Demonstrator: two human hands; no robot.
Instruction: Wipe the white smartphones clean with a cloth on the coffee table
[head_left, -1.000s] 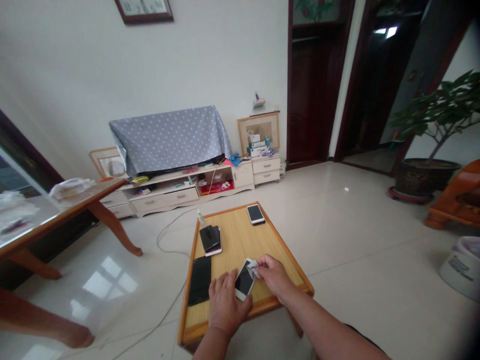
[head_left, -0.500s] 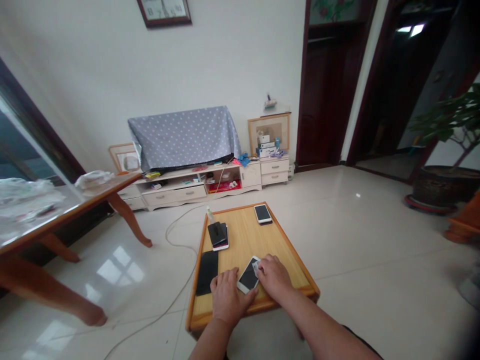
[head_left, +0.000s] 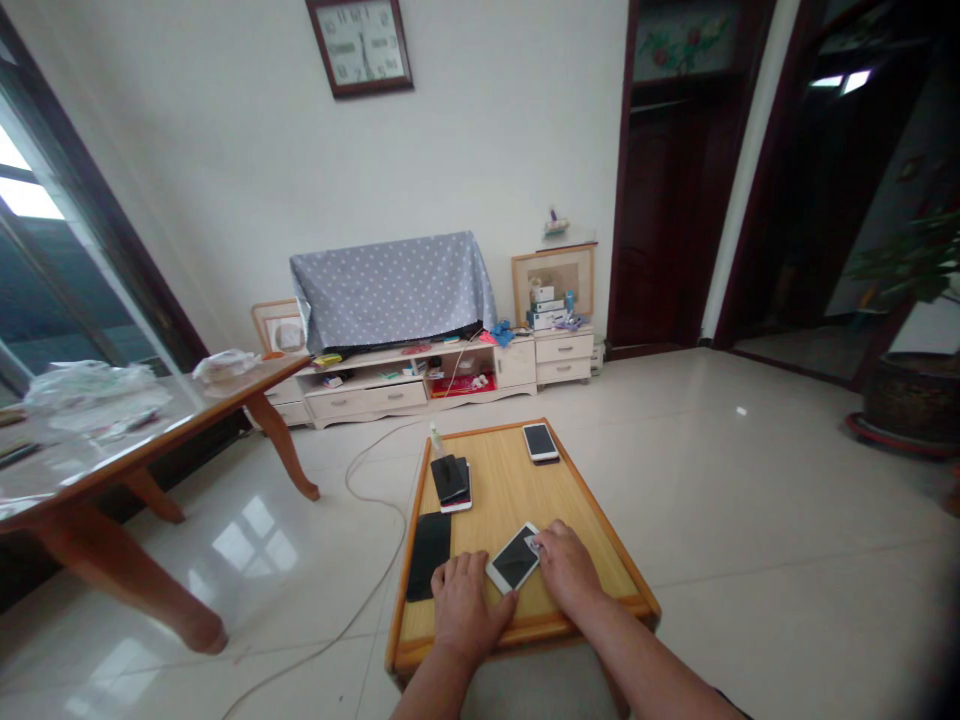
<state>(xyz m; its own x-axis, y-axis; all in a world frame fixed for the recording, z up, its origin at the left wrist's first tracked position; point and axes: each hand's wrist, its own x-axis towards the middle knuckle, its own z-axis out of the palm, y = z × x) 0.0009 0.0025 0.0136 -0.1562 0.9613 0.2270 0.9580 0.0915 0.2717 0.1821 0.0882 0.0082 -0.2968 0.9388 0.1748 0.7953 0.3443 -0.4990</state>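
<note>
A white smartphone (head_left: 514, 560) with a dark screen lies slanted on the small wooden table (head_left: 525, 480), close to its near edge. My left hand (head_left: 466, 605) braces its lower left side, fingertips at one edge and thumb along the near edge. Pinched in the fingers of my right hand (head_left: 568, 570) is a small whitish wipe (head_left: 533, 543), pressed against the upper right of the screen. Just left of my left hand is a black tablet-like slab (head_left: 429, 555), lying flat.
Behind the slab sits a stack of phones (head_left: 451, 482), with a small clear bottle (head_left: 436, 438) at the table's far left corner. Another white phone (head_left: 540, 441) rests on a dark one at the far right. A cable (head_left: 360, 600) crosses the floor beside a larger table (head_left: 277, 375).
The view has tilted up and shifted, bringing more of the wall clock into sight. My right hand has stayed at the screen's upper right with the wipe; my left hand still braces the phone.
</note>
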